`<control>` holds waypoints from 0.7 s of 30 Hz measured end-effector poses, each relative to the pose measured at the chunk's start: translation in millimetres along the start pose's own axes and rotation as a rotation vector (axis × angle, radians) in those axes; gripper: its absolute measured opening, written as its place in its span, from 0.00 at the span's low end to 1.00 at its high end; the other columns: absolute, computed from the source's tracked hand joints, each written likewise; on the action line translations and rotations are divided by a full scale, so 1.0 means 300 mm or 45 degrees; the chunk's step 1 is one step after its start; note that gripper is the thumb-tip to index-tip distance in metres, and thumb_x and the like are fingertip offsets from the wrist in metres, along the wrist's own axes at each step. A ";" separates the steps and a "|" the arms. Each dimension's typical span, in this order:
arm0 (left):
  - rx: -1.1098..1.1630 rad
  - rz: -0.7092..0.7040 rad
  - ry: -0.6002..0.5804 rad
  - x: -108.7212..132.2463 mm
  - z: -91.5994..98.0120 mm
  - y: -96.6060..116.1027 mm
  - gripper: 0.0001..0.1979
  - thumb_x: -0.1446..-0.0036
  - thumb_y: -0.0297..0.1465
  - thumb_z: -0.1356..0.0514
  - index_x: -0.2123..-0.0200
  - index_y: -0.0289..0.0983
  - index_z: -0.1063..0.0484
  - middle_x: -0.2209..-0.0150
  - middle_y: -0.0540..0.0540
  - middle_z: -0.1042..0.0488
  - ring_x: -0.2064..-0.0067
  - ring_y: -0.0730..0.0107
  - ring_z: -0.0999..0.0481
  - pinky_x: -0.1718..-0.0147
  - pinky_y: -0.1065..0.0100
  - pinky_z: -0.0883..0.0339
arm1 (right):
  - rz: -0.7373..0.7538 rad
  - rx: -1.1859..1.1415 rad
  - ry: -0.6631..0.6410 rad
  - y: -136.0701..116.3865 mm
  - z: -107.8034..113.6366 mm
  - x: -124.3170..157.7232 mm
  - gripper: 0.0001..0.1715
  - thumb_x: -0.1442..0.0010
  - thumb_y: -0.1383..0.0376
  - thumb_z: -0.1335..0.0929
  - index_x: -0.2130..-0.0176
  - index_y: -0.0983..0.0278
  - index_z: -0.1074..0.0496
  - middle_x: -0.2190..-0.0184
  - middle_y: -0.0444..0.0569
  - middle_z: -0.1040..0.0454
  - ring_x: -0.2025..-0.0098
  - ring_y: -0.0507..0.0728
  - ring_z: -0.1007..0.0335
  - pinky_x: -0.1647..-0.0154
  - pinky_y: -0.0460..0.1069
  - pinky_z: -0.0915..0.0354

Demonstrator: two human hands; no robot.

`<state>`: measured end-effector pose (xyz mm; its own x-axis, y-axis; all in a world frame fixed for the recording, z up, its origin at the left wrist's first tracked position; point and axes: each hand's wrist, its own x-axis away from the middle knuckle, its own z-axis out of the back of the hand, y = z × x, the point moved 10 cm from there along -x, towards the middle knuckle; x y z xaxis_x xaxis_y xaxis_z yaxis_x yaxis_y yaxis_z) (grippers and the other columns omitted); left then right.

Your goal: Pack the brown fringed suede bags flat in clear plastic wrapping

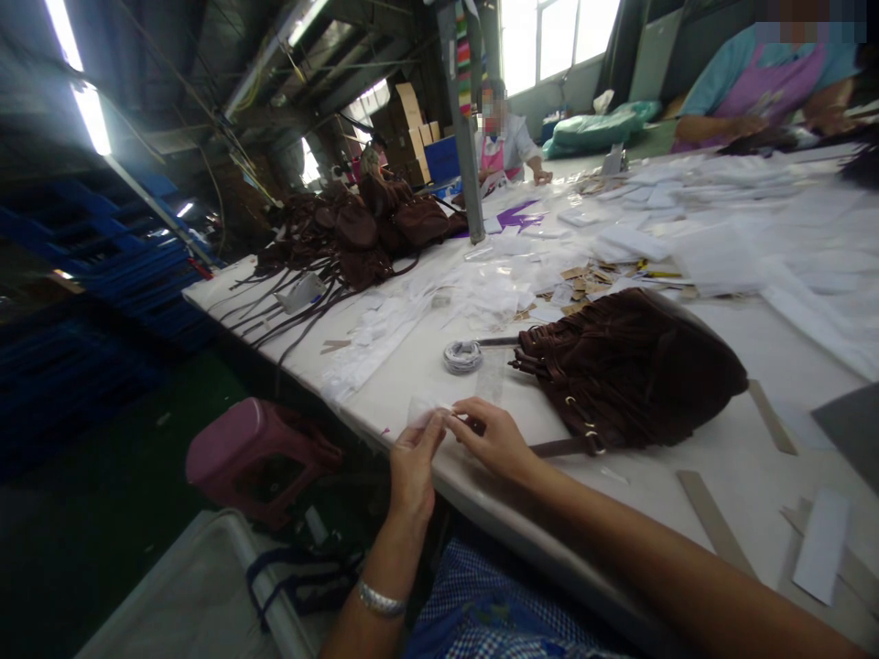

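Note:
Near the table's front edge, my left hand [414, 458] pinches a small, thin, whitish translucent piece [421, 411] between thumb and fingers. My right hand [493, 439] meets it from the right, its fingertips closed at the same piece; the exact contact is too small to make out. Just beyond my hands lies a coiled grey-white cord [462, 357]. To the right a dark brown drawstring bag [638, 375] rests on its side, its gathered mouth pointing left and a buckled strap [564, 447] reaching towards my right wrist.
Brown bags [371, 224] with trailing straps are heaped at the table's far left. White sheets [721, 252] and cardboard scraps [583, 284] cover the back right. A metal post [467, 137] rises from the table. A pink stool [257, 453] stands below left. Co-workers sit across the table.

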<state>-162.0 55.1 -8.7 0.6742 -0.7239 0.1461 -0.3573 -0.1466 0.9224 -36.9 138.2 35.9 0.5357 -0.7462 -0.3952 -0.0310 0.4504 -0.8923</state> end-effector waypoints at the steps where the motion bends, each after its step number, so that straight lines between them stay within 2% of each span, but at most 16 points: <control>1: -0.022 -0.022 0.000 -0.007 0.007 0.006 0.14 0.54 0.31 0.28 0.64 0.32 0.20 0.61 0.41 0.18 0.58 0.66 0.19 0.52 0.68 0.29 | -0.006 0.003 -0.047 0.007 -0.006 -0.002 0.14 0.38 0.58 0.32 0.58 0.63 0.23 0.63 0.50 0.22 0.61 0.57 0.26 0.58 0.50 0.31; 5: -0.012 -0.038 0.071 -0.036 0.048 0.017 0.12 0.53 0.29 0.28 0.64 0.32 0.20 0.64 0.42 0.18 0.62 0.70 0.19 0.56 0.71 0.27 | -0.057 -0.022 -0.254 0.039 -0.038 -0.001 0.12 0.39 0.61 0.32 0.58 0.63 0.23 0.63 0.48 0.21 0.62 0.57 0.26 0.59 0.50 0.33; 8: -0.001 0.014 0.104 -0.039 0.057 0.001 0.12 0.53 0.28 0.28 0.63 0.32 0.21 0.65 0.43 0.18 0.64 0.72 0.19 0.58 0.72 0.27 | -0.159 -0.083 -0.306 0.069 -0.046 0.002 0.13 0.41 0.63 0.31 0.56 0.63 0.26 0.68 0.46 0.21 0.66 0.56 0.26 0.61 0.49 0.33; 11: -0.049 0.060 0.003 -0.026 0.026 -0.021 0.14 0.53 0.31 0.28 0.62 0.32 0.20 0.62 0.42 0.18 0.62 0.70 0.20 0.57 0.71 0.27 | -0.198 -0.199 -0.315 0.071 -0.050 0.001 0.25 0.43 0.65 0.30 0.46 0.63 0.34 0.71 0.43 0.21 0.68 0.54 0.26 0.61 0.48 0.33; 13: -0.094 0.083 -0.092 -0.016 0.002 -0.034 0.16 0.53 0.34 0.28 0.61 0.31 0.20 0.61 0.41 0.19 0.60 0.68 0.20 0.56 0.70 0.28 | -0.182 -0.215 -0.309 0.062 -0.046 -0.001 0.29 0.44 0.67 0.30 0.44 0.62 0.38 0.71 0.43 0.21 0.68 0.54 0.26 0.60 0.49 0.33; 16: -0.146 0.068 -0.136 -0.014 -0.004 -0.034 0.16 0.53 0.35 0.28 0.62 0.32 0.20 0.61 0.43 0.19 0.59 0.67 0.21 0.55 0.69 0.29 | -0.143 -0.134 -0.316 0.046 -0.037 -0.005 0.30 0.44 0.66 0.30 0.43 0.61 0.38 0.69 0.44 0.21 0.67 0.54 0.26 0.59 0.49 0.34; 21: -0.116 0.020 -0.035 -0.036 0.022 -0.012 0.18 0.56 0.36 0.27 0.63 0.32 0.19 0.62 0.43 0.19 0.60 0.68 0.21 0.55 0.70 0.29 | -0.069 0.134 -0.416 0.026 -0.030 -0.011 0.28 0.42 0.62 0.30 0.43 0.61 0.35 0.64 0.50 0.21 0.63 0.57 0.25 0.60 0.50 0.34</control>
<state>-172.3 58.9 -16.1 0.6505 -0.7441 0.1522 -0.3064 -0.0738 0.9490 -46.6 139.8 28.3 0.7768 -0.5814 -0.2421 0.0828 0.4754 -0.8759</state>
